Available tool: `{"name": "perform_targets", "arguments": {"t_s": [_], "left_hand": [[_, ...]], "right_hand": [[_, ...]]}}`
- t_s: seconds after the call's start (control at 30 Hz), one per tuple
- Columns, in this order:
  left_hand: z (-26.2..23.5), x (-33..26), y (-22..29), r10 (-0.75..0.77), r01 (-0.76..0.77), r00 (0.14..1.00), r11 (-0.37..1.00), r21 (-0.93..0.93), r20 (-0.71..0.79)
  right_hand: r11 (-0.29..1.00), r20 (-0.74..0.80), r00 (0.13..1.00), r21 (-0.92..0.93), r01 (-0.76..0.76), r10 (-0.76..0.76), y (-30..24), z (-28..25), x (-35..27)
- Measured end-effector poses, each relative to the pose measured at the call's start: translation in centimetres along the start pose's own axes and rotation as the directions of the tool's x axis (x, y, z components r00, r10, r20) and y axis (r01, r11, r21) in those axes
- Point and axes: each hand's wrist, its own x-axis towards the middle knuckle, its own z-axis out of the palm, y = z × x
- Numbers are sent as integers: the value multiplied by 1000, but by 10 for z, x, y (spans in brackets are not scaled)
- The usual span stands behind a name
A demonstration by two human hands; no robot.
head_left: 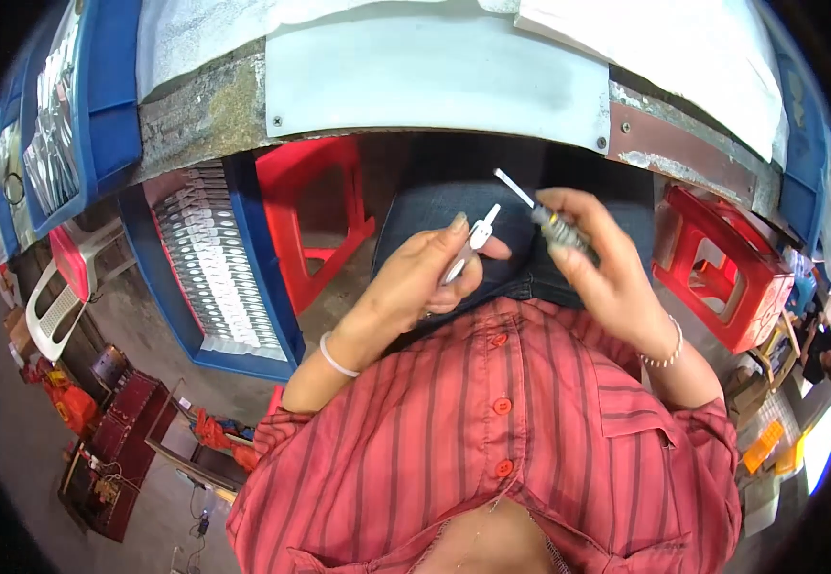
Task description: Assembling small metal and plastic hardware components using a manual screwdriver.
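My left hand (425, 273) is closed around a small white drawing compass (481, 233); its narrow top points up and away from me, and dark dots show on its head. The lower part is hidden by the fingers. To the right, my right hand (610, 263) grips what looks like a screwdriver (561, 231) with a clear, dark-toned handle and a bit of yellow. Its pale shaft (514, 187) points up and left, apart from the compass. Motion blurs the handle. Both hands are above my lap, near the table's front edge.
A table (435, 81) with a pale panel is just ahead. On the left, a blue crate (243, 362) holds rows of grey-and-white pieces; another blue bin (114, 143) stands at the table's left end. Red stools (315, 206) flank my legs, one (721, 273) on the right.
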Motion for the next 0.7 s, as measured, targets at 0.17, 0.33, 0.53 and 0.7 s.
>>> {"name": "perform_targets", "arguments": {"t_s": [0.17,0.33,0.53,0.7], "left_hand": [[-6,-8,-6,-187,252,933,949,-190,307],[1,-13,-18,-200,250,947,949,-190,250],[0,-20,-29,-164,190,970,972,-138,179],[1,-22,-42,-109,123,986,987,-108,126]], "right_hand": [[512,262,860,713,-479,438,10,15,17],[136,492,819,827,-546,296,26,31,22],[170,505,805,804,-570,311,25,44,19],[322,493,820,757,-569,292,20,51,18]]}}
